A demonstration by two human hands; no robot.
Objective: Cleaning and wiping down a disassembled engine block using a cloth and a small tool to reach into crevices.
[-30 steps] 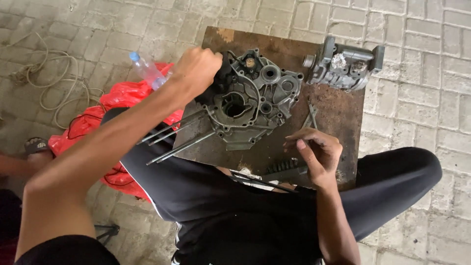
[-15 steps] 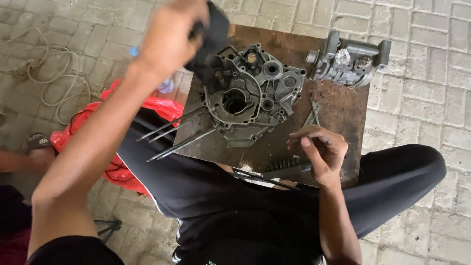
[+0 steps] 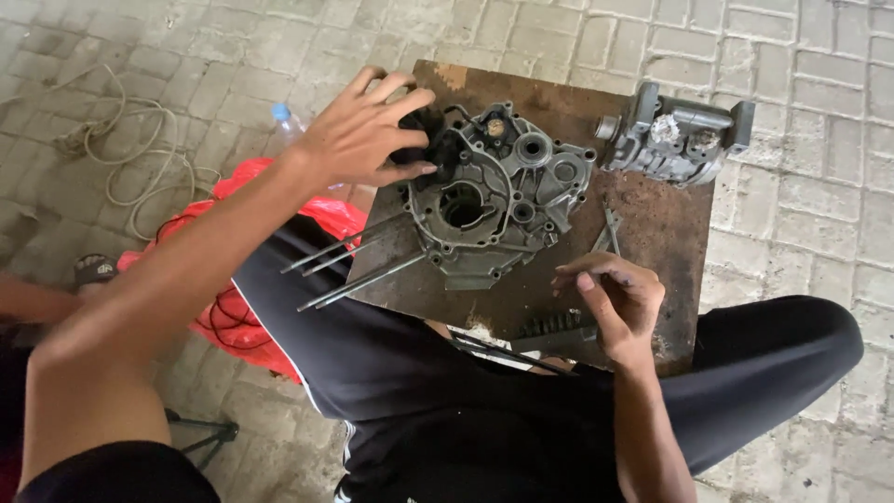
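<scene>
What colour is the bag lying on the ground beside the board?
Bright red: the bag lies left of the board, clearest in the head view.

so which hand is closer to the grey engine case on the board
Left. The left hand rests against the upper left edge of the engine case; the right hand is apart from it, lower right, over the wooden board.

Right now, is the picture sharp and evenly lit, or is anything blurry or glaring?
In the head view the light is soft and even, with no hard shadows or glare. The grey engine casing on the rusty board looks sharp. The left hand on its edge is slightly soft, and the near forearm looms large. The right hand is clear.
</scene>
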